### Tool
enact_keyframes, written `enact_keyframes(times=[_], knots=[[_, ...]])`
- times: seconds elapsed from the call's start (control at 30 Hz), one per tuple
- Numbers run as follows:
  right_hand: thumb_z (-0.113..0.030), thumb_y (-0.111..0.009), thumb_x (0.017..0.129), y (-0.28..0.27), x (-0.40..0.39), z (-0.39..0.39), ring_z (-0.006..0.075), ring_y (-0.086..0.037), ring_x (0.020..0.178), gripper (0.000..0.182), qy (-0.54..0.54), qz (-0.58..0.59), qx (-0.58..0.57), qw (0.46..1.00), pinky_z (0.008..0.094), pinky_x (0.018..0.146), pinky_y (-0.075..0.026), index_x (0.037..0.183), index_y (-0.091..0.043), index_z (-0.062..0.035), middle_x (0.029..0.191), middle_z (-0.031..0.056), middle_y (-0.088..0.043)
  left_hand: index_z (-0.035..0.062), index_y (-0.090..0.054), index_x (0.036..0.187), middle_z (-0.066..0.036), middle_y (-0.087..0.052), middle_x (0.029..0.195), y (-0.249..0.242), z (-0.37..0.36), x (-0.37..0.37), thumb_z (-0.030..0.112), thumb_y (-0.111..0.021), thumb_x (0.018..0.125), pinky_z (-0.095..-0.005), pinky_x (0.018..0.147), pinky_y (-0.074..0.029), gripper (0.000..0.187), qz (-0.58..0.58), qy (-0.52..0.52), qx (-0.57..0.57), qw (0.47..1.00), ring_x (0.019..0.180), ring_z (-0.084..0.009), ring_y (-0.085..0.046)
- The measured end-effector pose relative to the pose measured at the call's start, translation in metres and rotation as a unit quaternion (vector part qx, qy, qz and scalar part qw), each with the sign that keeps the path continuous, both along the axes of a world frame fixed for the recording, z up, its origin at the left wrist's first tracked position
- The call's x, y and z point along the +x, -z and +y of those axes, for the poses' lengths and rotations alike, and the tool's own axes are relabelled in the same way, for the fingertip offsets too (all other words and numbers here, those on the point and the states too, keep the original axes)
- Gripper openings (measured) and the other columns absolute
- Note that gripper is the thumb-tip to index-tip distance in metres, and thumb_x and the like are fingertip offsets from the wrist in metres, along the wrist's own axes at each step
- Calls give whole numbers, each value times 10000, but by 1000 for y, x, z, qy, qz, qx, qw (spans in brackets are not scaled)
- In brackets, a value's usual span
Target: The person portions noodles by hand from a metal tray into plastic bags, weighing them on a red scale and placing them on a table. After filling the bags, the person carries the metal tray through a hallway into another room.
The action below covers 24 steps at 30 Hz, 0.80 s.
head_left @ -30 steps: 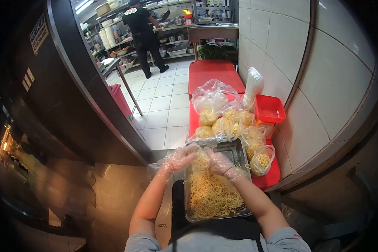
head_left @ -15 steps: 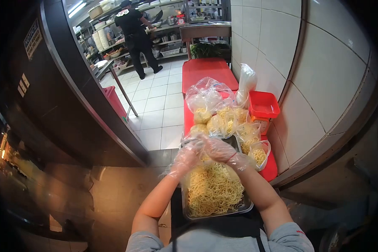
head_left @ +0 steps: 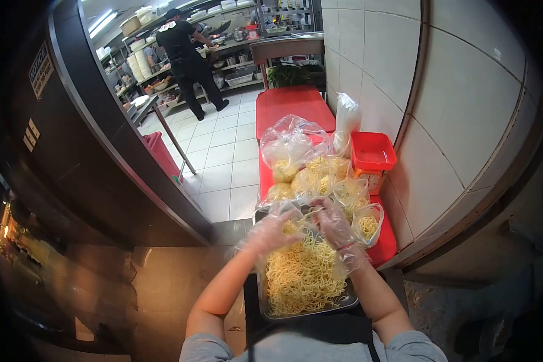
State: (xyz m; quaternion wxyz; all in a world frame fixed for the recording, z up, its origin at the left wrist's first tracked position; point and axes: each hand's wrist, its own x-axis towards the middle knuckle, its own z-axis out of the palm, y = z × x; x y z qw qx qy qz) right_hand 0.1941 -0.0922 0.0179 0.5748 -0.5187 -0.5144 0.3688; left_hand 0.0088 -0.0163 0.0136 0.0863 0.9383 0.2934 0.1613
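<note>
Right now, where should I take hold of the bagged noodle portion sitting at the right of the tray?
Grip the small noodle bag by its loose open top, coming from above with the right hand, which is nearest. The noodles sag at the bottom and the plastic stands up empty above them, so pinching there probably gathers the mouth without squashing the contents.

Lighting: bright ceiling lamps (head_left: 100, 12) far back; white tiled wall (head_left: 464, 102) evenly lit. Left of the wall, deep shadow. Fisheye bending, dark corners, slight softness throughout.

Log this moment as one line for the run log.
left hand: gloved, on noodles | right hand: gloved, on noodles | steel tray | bagged noodles behind
</note>
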Motion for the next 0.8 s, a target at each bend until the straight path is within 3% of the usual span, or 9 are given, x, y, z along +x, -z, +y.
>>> enact_keyframes(times=[0.07, 0.17, 0.27, 0.37, 0.4, 0.53, 0.63, 0.73, 0.8], knots=[[-38, -444, 938, 21, -12, 14, 44, -489, 661, 181, -22, -47, 85, 995, 187, 593, -419, 1075, -563, -48, 814, -14, -558, 184, -444, 1384, -170, -512, 1338, -23, -27, 16, 471, -627, 851, -419, 937, -464, 633, 111, -102, -72, 986, 1113, -355, -579], [-96, -475, 957, 13, -15, 11, 65, -503, 650, 138, -62, 6, 60, 996, 232, 589, -446, 1044, -577, -65, 803, -20, -555, 200, -495, 1342, -154, -414, 1431, -5, -4, 18, 420, -556, 912, -397, 997, -428, 486, -6, -94, -294, 951, 1166, -335, -549], [-177, -519, 962, -17, 1, -7, 88, -492, 627, 123, -36, 186, -23, 982, 281, 610, -466, 1024, -574, -86, 765, -15, -531, 151, -566, 1241, -164, -434, 1401, -4, 7, 2, 287, -567, 890, -401, 943, -457, 376, -58, -177, -216, 958, 1102, -338, -578], [-217, -524, 962, 16, 23, 5, 84, -483, 611, 150, -38, 392, 108, 913, 270, 579, -452, 1000, -583, -85, 728, -11, -519, 157, -566, 1247, -161, -446, 1393, 13, 25, -20, 299, -555, 898, -408, 946, -454, 377, 37, -141, -153, 978, 1103, -351, -573], [-221, -530, 947, 17, 24, 5, 106, -517, 638, 160, -8, 360, 77, 930, 267, 602, -453, 1011, -566, -80, 758, 6, -560, 156, -569, 1242, -165, -451, 1385, 23, 32, -22, 296, -559, 896, -412, 946, -454, 373, 28, -137, -135, 981, 1106, -355, -570], [-247, -574, 898, 16, 14, -2, 182, -568, 762, 297, -60, -133, -67, 987, 303, 700, -479, 1123, -508, -64, 889, 96, -602, 158, -565, 1252, -188, -480, 1341, 37, 41, -24, 228, -575, 872, -416, 944, -456, 387, 15, -99, -95, 990, 1124, -348, -563], [-349, -624, 846, 19, 0, -11, 313, -616, 981, 588, -121, -520, -296, 792, 385, 848, -491, 1315, -403, -72, 1135, 210, -601, 167, -527, 1314, -158, -498, 1334, -29, 23, -11, 123, -528, 844, -377, 824, -515, 472, 103, -139, -284, 943, 939, -254, -623], [-426, -628, 825, 80, -1, 7, 371, -507, 1195, 741, -110, -520, -180, 828, 430, 993, -409, 1410, -305, -106, 1340, 213, -480, 138, -468, 1376, -121, -511, 1334, 4, 49, -11, 24, -450, 790, -320, 699, -550, 597, 69, -103, -355, 927, 766, -172, -637], [-448, -611, 828, 93, -11, 1, 378, -418, 1276, 762, -134, -529, -231, 805, 464, 1058, -333, 1434, -293, -113, 1408, 195, -411, 104, -435, 1399, -116, -511, 1340, 9, 62, -7, -17, -423, 769, -298, 675, -553, 642, 7, -73, -374, 924, 732, -152, -630]])
